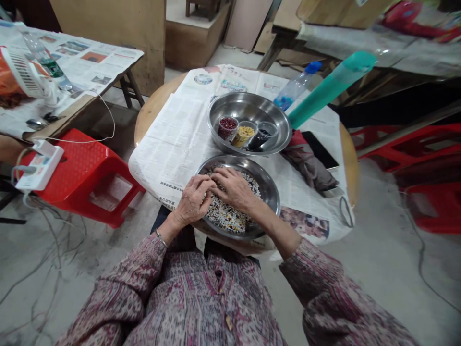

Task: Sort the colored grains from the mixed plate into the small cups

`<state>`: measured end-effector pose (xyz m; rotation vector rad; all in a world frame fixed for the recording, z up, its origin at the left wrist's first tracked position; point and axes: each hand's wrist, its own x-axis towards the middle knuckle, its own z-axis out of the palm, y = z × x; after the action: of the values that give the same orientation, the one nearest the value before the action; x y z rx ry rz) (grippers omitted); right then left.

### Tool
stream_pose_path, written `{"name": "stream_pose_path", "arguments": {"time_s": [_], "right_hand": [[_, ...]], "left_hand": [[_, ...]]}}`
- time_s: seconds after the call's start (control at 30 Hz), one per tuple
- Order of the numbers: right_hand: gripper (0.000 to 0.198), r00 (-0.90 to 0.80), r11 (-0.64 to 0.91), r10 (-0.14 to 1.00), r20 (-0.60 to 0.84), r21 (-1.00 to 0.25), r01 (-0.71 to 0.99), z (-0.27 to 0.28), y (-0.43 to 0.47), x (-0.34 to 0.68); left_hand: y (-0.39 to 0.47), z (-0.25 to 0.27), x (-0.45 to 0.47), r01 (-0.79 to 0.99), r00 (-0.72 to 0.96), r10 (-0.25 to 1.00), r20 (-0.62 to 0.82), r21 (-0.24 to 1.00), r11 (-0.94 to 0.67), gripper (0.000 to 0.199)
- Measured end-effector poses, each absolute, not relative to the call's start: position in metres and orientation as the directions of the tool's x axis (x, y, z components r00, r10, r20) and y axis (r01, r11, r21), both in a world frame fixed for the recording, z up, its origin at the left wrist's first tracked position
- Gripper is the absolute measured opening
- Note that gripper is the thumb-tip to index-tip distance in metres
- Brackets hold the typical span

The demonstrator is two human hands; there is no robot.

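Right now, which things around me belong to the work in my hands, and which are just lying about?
Likely in use:
near bowl, under left hand and right hand
mixed grains inside it
far bowl, holding red-filled cup, yellow-filled cup, dark-filled cup

Likely just lying about:
blue-capped bottle
green tube
crumpled cloth
fan
power strip

No words can be read for certain. Chinese headline characters (167,203) stand on the newspaper (169,139) left of centre; the smaller print and the upper-left bottle's (38,50) green label (54,68) are too blurred.
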<state>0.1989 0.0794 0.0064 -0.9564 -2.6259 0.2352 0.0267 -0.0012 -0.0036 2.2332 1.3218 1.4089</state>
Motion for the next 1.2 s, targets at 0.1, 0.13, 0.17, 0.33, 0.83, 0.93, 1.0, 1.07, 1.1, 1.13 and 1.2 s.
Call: {"name": "stream_pose_path", "arguments": {"time_s": [0.1,0.13,0.17,0.33,0.83,0.93,1.0,1.07,1.1,1.13,1.2], "right_hand": [[0.02,-0.627,0.668,0.745,0.23,-0.254,0.7,0.005,0.082,0.227],[0.019,-0.602,0.641,0.767,0.222,-0.265,0.72,0.005,0.081,0.237],[0.019,-0.581,0.62,0.784,0.217,-0.283,0.731,0.006,0.078,0.246],[0.021,-0.532,0.629,0.777,0.335,-0.382,0.677,0.024,0.041,0.252],[0.016,-0.487,0.595,0.801,0.348,-0.552,0.585,0.028,0.02,0.213],[0.028,-0.461,0.566,0.824,0.33,-0.529,0.632,0.023,0.021,0.227],[0.026,-0.45,0.547,0.836,0.313,-0.534,0.645,0.021,0.019,0.23],[0.02,-0.482,0.572,0.819,0.311,-0.514,0.639,0.022,0.017,0.23],[0.017,-0.528,0.611,0.789,0.314,-0.494,0.619,0.023,0.015,0.23],[0.015,-0.593,0.662,0.743,0.31,-0.469,0.584,0.024,0.013,0.229],[0.015,-0.733,0.762,0.623,0.273,-0.424,0.49,0.026,0.009,0.227]], "left_hand": [[-0.001,-0.006,0.026,0.546,0.118,0.762,0.637,0.599,-0.586,0.022],[-0.001,-0.007,0.026,0.538,0.108,0.759,0.642,0.604,-0.588,0.021],[0.0,-0.007,0.027,0.533,0.101,0.756,0.647,0.607,-0.59,0.021],[-0.001,-0.006,0.027,0.533,0.095,0.758,0.645,0.61,-0.586,0.02],[-0.001,-0.007,0.029,0.543,0.094,0.752,0.653,0.599,-0.588,0.022],[-0.001,-0.006,0.029,0.543,0.097,0.759,0.644,0.605,-0.583,0.02],[-0.001,-0.005,0.029,0.541,0.096,0.765,0.637,0.612,-0.577,0.018],[-0.001,-0.004,0.029,0.541,0.095,0.768,0.633,0.615,-0.573,0.015],[-0.002,-0.004,0.029,0.546,0.098,0.77,0.63,0.613,-0.571,0.013],[-0.002,-0.003,0.029,0.552,0.104,0.774,0.625,0.61,-0.568,0.012],[-0.002,-0.003,0.028,0.567,0.137,0.776,0.616,0.593,-0.571,0.013]]}}
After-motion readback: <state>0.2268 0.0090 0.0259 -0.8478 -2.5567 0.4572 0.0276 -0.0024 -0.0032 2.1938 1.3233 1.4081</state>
